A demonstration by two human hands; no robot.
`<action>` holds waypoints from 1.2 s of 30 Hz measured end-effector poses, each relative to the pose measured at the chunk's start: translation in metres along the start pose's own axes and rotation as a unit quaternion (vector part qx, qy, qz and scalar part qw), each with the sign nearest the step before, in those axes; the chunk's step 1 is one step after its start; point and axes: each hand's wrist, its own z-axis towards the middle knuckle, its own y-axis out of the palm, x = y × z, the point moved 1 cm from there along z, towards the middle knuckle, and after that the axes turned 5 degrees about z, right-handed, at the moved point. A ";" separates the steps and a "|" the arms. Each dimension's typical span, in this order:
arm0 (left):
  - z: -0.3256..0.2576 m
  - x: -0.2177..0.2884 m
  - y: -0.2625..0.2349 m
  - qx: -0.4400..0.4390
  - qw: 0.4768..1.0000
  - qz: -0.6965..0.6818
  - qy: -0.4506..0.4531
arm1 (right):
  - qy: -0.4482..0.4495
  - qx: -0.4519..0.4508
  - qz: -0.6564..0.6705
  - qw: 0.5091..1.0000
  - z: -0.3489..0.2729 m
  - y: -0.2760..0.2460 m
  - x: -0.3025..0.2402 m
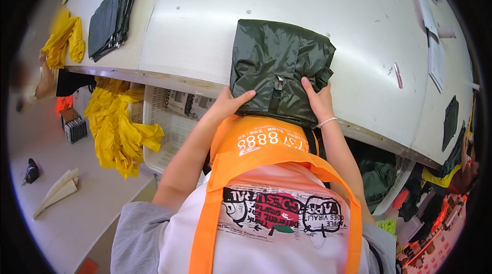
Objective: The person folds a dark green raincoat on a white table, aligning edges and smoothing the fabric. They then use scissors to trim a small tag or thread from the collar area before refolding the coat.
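Observation:
A folded dark green garment (279, 61) of shiny fabric lies at the table's front edge, its near part hanging over toward my orange apron. My left hand (233, 105) grips its near left corner, thumb on top and the other fingers hidden beneath. On the opposite side, my right hand (319, 101) holds the near right edge, its thumb pressed on the fabric. A small opening with a pale tag-like bit (279, 83) shows between the two thumbs.
On the white table (200, 23) lie a stack of dark green pieces (110, 20), a yellow garment (66, 38), a pen (398, 75) and papers (434, 59). Yellow fabric (115, 125) drapes by a white basket (159, 143) below. Another person's arm (46, 77) is at far left.

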 end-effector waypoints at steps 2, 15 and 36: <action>0.000 -0.008 0.004 0.054 0.998 -0.029 0.013 | -0.029 0.010 -0.071 0.997 0.003 0.010 0.006; 0.076 0.077 -0.041 0.252 0.767 0.500 0.312 | -0.011 -0.131 -0.496 0.858 0.048 0.196 -0.176; 0.238 0.046 -0.539 0.525 0.699 0.483 0.051 | -0.236 -0.122 -0.707 0.655 0.047 0.251 -0.159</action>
